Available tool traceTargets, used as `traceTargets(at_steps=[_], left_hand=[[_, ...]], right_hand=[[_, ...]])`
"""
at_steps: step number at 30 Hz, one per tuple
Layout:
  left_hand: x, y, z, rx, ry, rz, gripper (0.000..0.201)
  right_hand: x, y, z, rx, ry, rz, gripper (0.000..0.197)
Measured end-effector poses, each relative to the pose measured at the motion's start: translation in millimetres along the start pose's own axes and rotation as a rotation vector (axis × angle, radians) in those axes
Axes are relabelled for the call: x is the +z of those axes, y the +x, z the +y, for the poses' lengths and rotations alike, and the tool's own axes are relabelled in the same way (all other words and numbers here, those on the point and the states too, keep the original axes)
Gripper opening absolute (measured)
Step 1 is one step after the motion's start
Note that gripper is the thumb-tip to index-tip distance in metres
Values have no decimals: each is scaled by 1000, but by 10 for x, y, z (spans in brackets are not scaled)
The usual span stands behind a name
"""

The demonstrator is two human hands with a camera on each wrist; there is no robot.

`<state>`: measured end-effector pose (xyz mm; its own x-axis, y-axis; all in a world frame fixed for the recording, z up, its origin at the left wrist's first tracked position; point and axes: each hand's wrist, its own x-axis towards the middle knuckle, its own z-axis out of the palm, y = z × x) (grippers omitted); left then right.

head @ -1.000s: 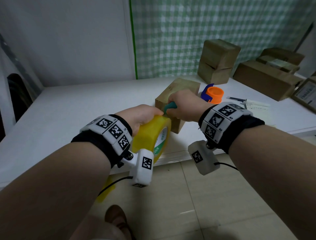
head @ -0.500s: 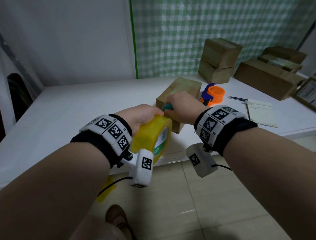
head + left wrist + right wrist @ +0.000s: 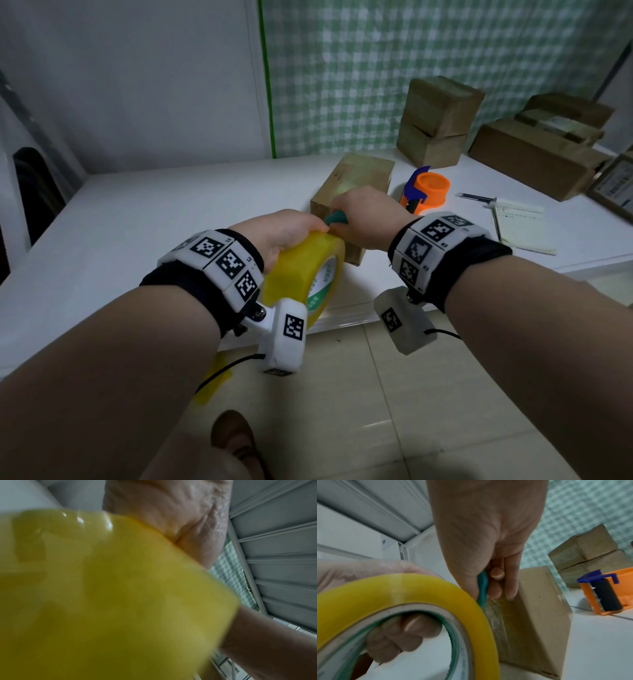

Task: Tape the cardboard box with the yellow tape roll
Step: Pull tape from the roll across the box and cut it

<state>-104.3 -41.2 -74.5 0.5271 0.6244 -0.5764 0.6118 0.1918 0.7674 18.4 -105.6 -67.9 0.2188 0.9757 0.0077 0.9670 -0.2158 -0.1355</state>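
**Tape meets box at the table's edge**

Both hands are in close over the front of the white table (image 3: 144,219). The left hand (image 3: 284,233) holds the tape roll (image 3: 305,274) upright, near the table's front edge: from the right wrist view the fingers (image 3: 406,632) curl through the core while the rest of the hand wraps over the yellow outside. The roll sits just beside the near end of the box (image 3: 356,181), which lies flat on the table, running away from the person.

The right hand (image 3: 370,219) is down on that near end. It grips a small teal tool (image 3: 482,588) (a cutter, perhaps; I can't tell) between thumb and curled fingers, the tool's lower end at the box's top corner, right where the roll comes up against it. The fingertips (image 3: 510,595) touch the cardboard. A strip of clear, shiny tape (image 3: 496,615) runs down the box's near face below the tool.

The left wrist view gives almost nothing but blurred yellow and a bit of palm.

To the right of the box stands an orange dispenser (image 3: 426,188) with a blue part. Further right lie a pen (image 3: 474,197) and a paper pad (image 3: 524,226). More boxes (image 3: 438,120) are stacked at the back by the green checked wall.
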Motion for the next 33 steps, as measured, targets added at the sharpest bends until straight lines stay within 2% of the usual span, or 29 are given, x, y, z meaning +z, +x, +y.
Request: traceTargets(at_steps=[8,15,21,29,33], left_hand=[[14,-26,10,5,9,9,37],[3,-25,-1,8,-4,18,37],[21,-39,16,-1,-4,24,32],[34,-50,34,-16,12,46,38],[27,-70,29,-24,19,55,36]], right_hand=[[-89,-25,69,-35,45,-38,26],[-80,-21,107,-36,138,7,27],[-54,-33,100,-71,27,-21,26],[-49,-63,76,-128,-83,-68,27],[-121,-93,148,-90,-49,-81,23]])
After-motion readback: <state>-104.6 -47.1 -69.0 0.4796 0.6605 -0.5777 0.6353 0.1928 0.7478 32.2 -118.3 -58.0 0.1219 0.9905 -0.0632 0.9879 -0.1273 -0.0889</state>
